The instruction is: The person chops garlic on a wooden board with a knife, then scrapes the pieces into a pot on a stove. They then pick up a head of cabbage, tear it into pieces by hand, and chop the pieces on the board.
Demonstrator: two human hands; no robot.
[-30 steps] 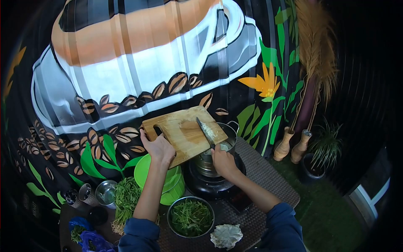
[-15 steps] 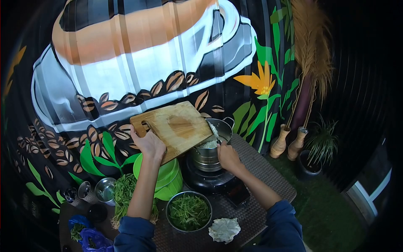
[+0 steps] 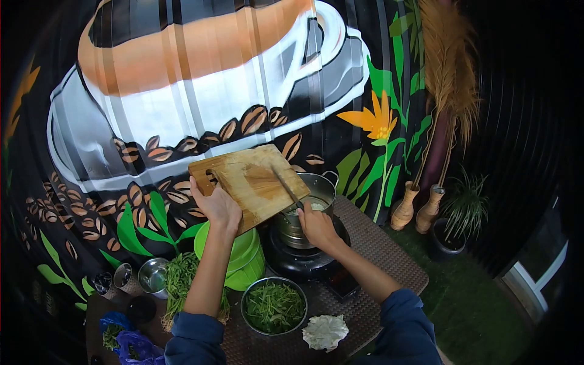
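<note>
A wooden cutting board (image 3: 249, 176) is tilted towards the metal pot (image 3: 293, 231), with its right corner over the rim. My left hand (image 3: 218, 210) is closed on the board's handle end, by the cut-out hole. In my right hand (image 3: 319, 230) is a knife (image 3: 283, 182), its blade lying across the board's surface near the right edge. White chopped pieces (image 3: 316, 205) show inside the pot; the board hides part of its opening. The pot stands on a black cooker (image 3: 304, 263).
Below the board stands a green bucket (image 3: 246, 261). A bowl of cut greens (image 3: 274, 307), a bundle of leafy stems (image 3: 182, 283), a pale leaf (image 3: 325, 333), a metal bowl (image 3: 152, 277) and a blue plastic bag (image 3: 137, 350) share the brown woven-pattern table (image 3: 389, 261).
My right hand has moved slightly left with the knife, whose blade went from over the pot to lying on the board. White pieces on the blade are no longer seen there.
</note>
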